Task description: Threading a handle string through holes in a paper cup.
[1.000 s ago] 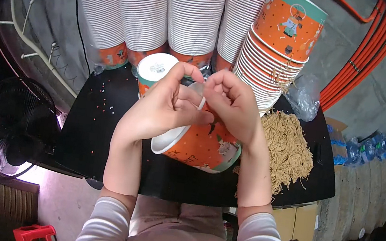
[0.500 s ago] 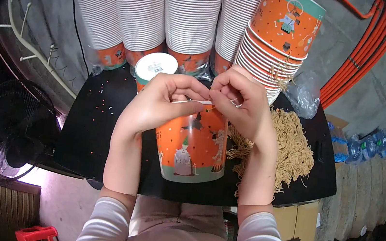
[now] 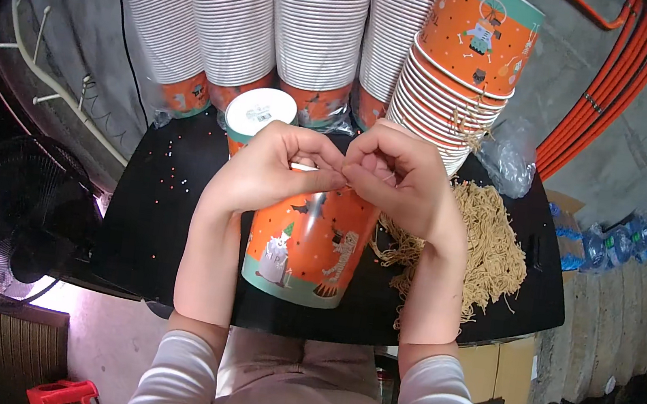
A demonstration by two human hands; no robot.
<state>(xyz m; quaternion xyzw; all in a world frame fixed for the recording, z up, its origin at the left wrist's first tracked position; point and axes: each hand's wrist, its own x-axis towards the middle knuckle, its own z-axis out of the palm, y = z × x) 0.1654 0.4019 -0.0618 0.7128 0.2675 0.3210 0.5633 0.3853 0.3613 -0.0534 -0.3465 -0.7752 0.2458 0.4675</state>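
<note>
An orange paper bucket with a green base band and printed cartoon figures stands tilted in front of me. My left hand is closed at its rim, thumb outside and fingers over the edge. Tip to tip with it, my right hand pinches at the same rim; what lies between its fingertips is too small to make out. A thin pale strand shows by the right fingers. To the right lies a heap of tan cords, partly behind my right forearm. Beyond my left hand stands an upturned bucket with a white bottom.
Tall stacks of nested white-rimmed buckets line the back of the black table. A leaning stack at the back right has an upturned bucket on top. Crumpled clear plastic lies beside it. A black fan stands left.
The bucket's lower end has swung left and its printed side has turned. My right hand has shifted slightly down and left, staying against the left fingertips.
</note>
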